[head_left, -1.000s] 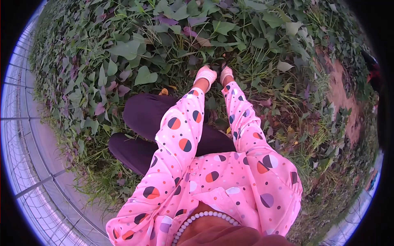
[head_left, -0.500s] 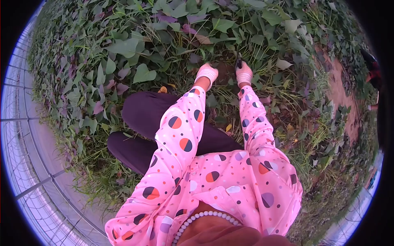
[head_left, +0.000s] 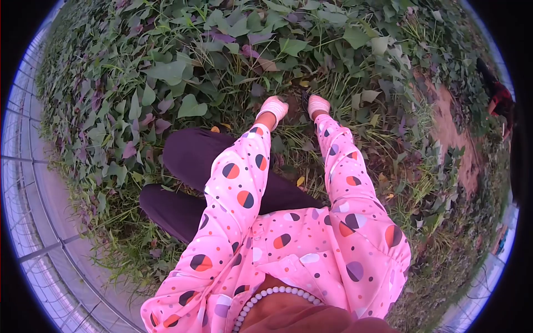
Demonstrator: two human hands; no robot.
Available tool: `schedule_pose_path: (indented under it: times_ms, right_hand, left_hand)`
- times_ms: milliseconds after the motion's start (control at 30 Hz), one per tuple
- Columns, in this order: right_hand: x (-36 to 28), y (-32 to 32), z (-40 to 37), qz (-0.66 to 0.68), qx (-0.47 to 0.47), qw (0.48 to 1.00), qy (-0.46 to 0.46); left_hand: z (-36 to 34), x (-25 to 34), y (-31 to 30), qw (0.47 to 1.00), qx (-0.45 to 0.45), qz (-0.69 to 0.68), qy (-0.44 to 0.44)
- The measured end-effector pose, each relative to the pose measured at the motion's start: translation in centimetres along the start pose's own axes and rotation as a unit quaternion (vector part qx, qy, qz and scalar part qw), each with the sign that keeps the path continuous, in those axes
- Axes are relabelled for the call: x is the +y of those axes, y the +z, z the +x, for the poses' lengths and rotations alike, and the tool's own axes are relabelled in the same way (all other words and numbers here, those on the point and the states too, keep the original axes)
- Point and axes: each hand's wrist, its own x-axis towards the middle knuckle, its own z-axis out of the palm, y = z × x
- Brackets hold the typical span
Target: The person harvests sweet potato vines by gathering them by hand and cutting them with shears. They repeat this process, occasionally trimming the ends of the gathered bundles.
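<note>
My left hand (head_left: 274, 106), in a pale striped glove, is closed low among the vines. Whether anything is inside its fingers is hidden. Just to its right, my right hand (head_left: 318, 104) wears a matching glove and is closed around a dark hand tool (head_left: 305, 99), whose working end is lost against the soil. A patch of bare brown soil (head_left: 292, 108) shows between the two hands. Broad green leaves (head_left: 191, 105) and grass surround them, with some purple leaves mixed in.
My bent knees in dark trousers (head_left: 191, 158) rest on the plants at left. Beyond them runs a pale strip with a wire-mesh structure (head_left: 36, 222). A bare dirt path (head_left: 452, 133) lies at right, and another person in dark and red clothing (head_left: 501, 105) is at the far right edge.
My right hand has moved left, closer to my left hand, and the dark tool has come with it into the gap. My left hand stays in nearly the same place.
</note>
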Motion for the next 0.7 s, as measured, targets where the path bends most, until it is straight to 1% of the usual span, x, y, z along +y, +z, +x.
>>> schedule_pose_path:
  times_ms: [67,133,200,267,333,367,400,433,467,500,567,600,633,667,700]
  right_hand:
    - [-0.4,-1.7,-1.1,-0.017,-0.079,0.997,-0.006]
    - [0.0,-3.2,-2.6,-0.014,-0.083,0.996,-0.016]
    - [1.1,-4.4,-4.9,-0.007,-0.082,0.996,-0.019]
    - [2.9,-6.1,-8.3,0.015,-0.052,0.998,-0.012]
    - [5.6,-6.9,-11.0,0.077,0.002,0.996,-0.041]
    - [7.8,-6.7,-11.7,0.169,0.002,0.983,-0.067]
    - [9.6,-6.4,-12.8,0.261,0.003,0.961,-0.092]
    - [9.6,-8.8,-16.5,0.433,0.013,0.897,-0.092]
    - [9.3,-11.1,-19.4,0.550,-0.016,0.834,-0.035]
    - [8.8,-13.0,-21.5,0.558,0.001,0.829,-0.038]
    - [8.8,-15.2,-23.9,0.567,0.022,0.823,-0.040]
    - [8.9,-15.9,-24.6,0.606,0.016,0.794,-0.040]
    - [8.9,-16.3,-25.0,0.644,0.009,0.764,-0.043]
    - [8.6,-16.8,-25.2,0.645,0.012,0.763,-0.043]
    - [7.9,-17.2,-25.2,0.693,0.029,0.717,-0.072]
  left_hand:
    - [-1.2,0.6,-1.0,1.000,0.006,-0.012,0.006]
    - [-1.7,0.2,-1.5,0.998,-0.022,0.012,0.053]
    - [-1.0,-0.6,-1.3,0.999,-0.014,0.003,0.044]
    - [-0.8,-0.9,-1.1,0.999,-0.010,-0.002,0.039]
    - [-1.0,-0.5,-1.2,0.994,-0.031,0.072,0.080]
    - [-0.5,-0.4,-0.4,0.997,-0.029,0.037,0.062]
    - [-1.0,0.1,-0.3,0.997,-0.034,0.036,0.066]
    - [-2.0,1.2,-0.6,0.990,-0.067,0.000,0.122]
    - [-3.5,2.6,-1.1,0.978,-0.102,-0.037,0.177]
    - [-6.2,5.0,-2.1,0.970,-0.119,-0.084,0.195]
    - [-9.0,7.8,-2.2,0.939,-0.123,-0.180,0.268]
    - [-9.9,9.0,-2.0,0.901,-0.157,-0.251,0.317]
    - [-12.0,10.4,-3.0,0.891,-0.179,-0.274,0.315]
    - [-14.0,11.2,-3.9,0.880,-0.200,-0.297,0.313]
    - [-14.5,11.3,-3.9,0.880,-0.199,-0.295,0.316]
